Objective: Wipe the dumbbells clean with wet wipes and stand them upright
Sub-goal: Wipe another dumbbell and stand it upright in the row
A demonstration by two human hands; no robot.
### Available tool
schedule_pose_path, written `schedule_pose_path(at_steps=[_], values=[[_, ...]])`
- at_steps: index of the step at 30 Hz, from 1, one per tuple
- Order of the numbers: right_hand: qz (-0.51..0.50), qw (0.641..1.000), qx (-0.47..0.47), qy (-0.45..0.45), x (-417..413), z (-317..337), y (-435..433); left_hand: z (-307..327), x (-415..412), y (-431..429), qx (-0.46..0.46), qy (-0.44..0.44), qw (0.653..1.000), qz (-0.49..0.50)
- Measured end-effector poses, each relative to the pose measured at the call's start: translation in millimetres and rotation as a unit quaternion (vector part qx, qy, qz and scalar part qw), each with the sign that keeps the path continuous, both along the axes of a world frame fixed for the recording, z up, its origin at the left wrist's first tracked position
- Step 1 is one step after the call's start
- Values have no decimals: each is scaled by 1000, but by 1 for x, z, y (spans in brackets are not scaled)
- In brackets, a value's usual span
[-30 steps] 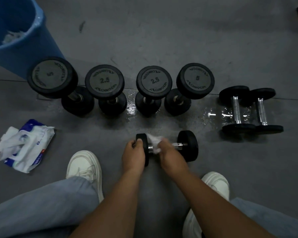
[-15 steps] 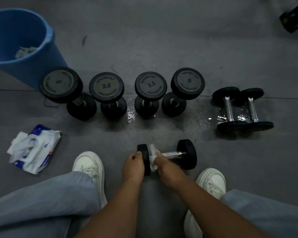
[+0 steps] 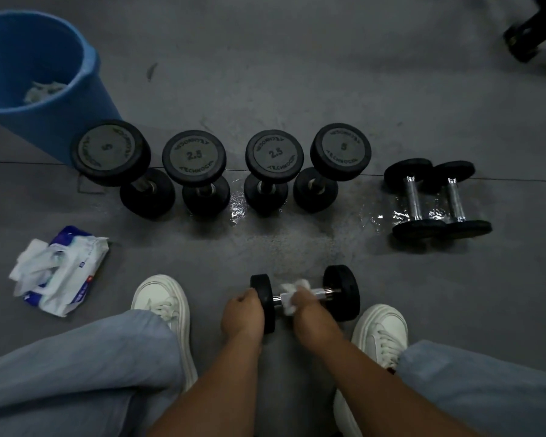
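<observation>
Dumbbell (image 3: 306, 296) on floor between shoes, long axis left-right. Left hand (image 3: 241, 315) clamps left head; right hand (image 3: 308, 307) wraps wipe (image 3: 289, 298) round bar. Right head free, nearest right hand. Upending pivots on left head.

Left hand (image 3: 242, 313): at 6 o'clock, fingers curled closed over the left end of the small dumbbell (image 3: 341, 291).
Right hand (image 3: 309, 305): just at 3 o'clock of the left, fingers closed on a white wipe (image 3: 289, 299) around the handle.
Forearms: bare, converging from below.
</observation>
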State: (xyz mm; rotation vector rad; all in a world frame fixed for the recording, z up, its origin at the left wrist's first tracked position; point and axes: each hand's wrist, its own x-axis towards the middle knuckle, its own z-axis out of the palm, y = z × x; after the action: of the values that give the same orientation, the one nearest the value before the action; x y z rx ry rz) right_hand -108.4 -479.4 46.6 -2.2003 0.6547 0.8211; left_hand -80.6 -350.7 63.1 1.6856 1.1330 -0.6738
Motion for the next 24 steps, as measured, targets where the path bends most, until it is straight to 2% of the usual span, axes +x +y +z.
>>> schedule_pose_path(at_steps=[2, 3, 5, 7, 9, 12, 14, 15, 18, 19, 20, 22, 23, 24], values=[[45, 999, 24, -9, 5, 5, 7, 1, 1, -1, 7, 16, 1000, -15], [56, 998, 4, 5, 8, 8, 1, 1, 1, -2, 6, 23, 1000, -18], [-59, 996, -67, 26, 3, -1, -17, 2, 0, -1, 3, 29, 999, -24], [-63, 996, -61, 29, -13, 5, -15, 3, 0, -3, 0, 28, 999, -36], [-22, 999, 3, -44, -20, -16, -10, 3, -3, -7, -9, 31, 999, -38], [106, 991, -59, -49, -10, -5, -16, -3, -7, -10, -24, 39, 998, -34], [74, 987, -127, -57, -11, 3, -26, -1, -7, -7, -27, 37, 999, -22], [85, 986, -133, -55, -14, 3, -22, 1, -7, -6, -27, 36, 999, -21], [221, 971, -43, -82, -16, 6, 1, 2, -6, -1, -24, 13, 999, -39], [230, 966, -37, -108, -12, 5, -2, 0, -6, 1, -25, -5, 999, -38], [227, 965, -72, -114, -6, 0, -10, 0, -6, 3, -28, -27, 999, -25], [146, 973, -148, -96, -4, -8, -27, 1, -6, 4, -53, -59, 996, 29], [154, 971, -170, -69, -4, -8, -27, 2, -5, 3, -71, -73, 993, 53], [203, 962, -155, -94, -2, -10, -25, 3, -4, 0, -88, -81, 991, 64]])
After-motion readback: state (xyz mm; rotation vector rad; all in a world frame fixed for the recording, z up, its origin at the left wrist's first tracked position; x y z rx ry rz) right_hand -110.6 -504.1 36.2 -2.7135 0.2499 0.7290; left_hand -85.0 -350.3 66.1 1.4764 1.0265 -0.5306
